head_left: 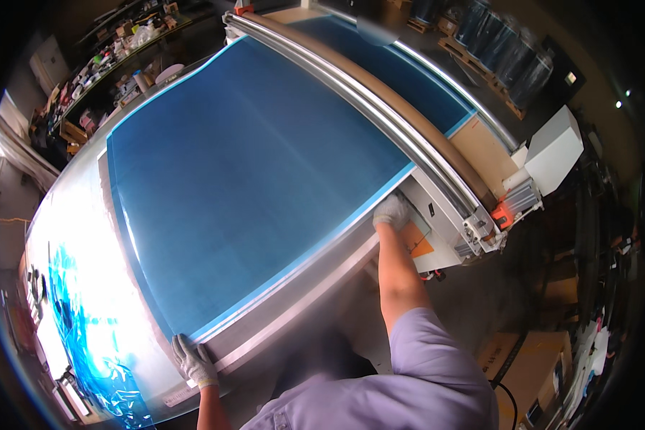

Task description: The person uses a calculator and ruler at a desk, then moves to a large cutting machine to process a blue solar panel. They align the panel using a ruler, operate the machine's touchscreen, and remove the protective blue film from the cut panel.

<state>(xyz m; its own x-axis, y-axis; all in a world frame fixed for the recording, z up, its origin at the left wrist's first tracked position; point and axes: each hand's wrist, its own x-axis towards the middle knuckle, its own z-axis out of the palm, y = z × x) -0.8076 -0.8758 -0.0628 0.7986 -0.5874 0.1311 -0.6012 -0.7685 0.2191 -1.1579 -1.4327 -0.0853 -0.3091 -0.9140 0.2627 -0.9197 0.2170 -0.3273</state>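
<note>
Blue sheet (251, 186): we see it spread wide and flat over the long table (72, 236), running from the near-left corner up to the roller bar (365, 100) at the far right.
Head view, left hand (192, 360): gloved, we have it clamped on the sheet's near-left corner, fingers curled over the edge right at the table's metal rim (294, 308).
Head view, right hand (392, 211): gloved too, arm stretched out far, closed on the sheet's near-right edge just beside the machine carriage (473, 229); we judge it a pinch grip, though the fingertips are hidden.
Risk, skew: with the hands well apart, uneven pull from one side could, we reckon, drag the sheet crooked against the rim.
Risk, crease: the sheet already bows a little between the hands; slack there could fold or wrinkle.
Risk, pinch: our right hand sits very near the roller bar and carriage; a glove could catch if that part moves.
Risk, slip: gloves on a smooth film may lose the edge.
Surroundings: crumpled blue film (93, 358) lies at the near-left end of the table, cardboard boxes (530, 365) on the floor at right.
</note>
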